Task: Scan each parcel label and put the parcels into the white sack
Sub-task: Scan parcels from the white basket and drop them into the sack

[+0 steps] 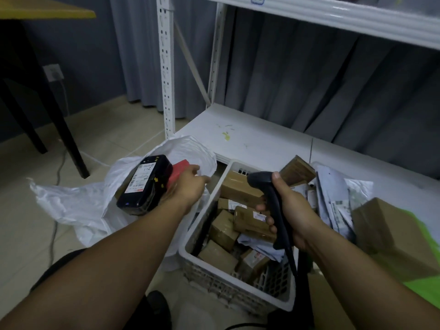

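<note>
The white sack point(78, 206) lies open on the floor to the left. A black parcel point(145, 184) with a white label leans in its mouth, with a red box point(179, 171) right behind it. My left hand point(189, 185) hovers over the sack's mouth beside both, its fingers loosely stretched to the right. Nothing shows in its grasp, and its palm is hidden. My right hand point(289, 210) grips a black handheld scanner point(267, 186) above the white basket point(214, 277), which holds several brown cardboard parcels point(240, 189).
Grey mailer bags point(333, 198) and a larger brown box point(390, 232) lie right of the basket, by something green point(423, 289). A white shelf rack point(167, 67) stands behind, its low shelf point(250, 136) bare. A black table leg point(59, 120) stands far left.
</note>
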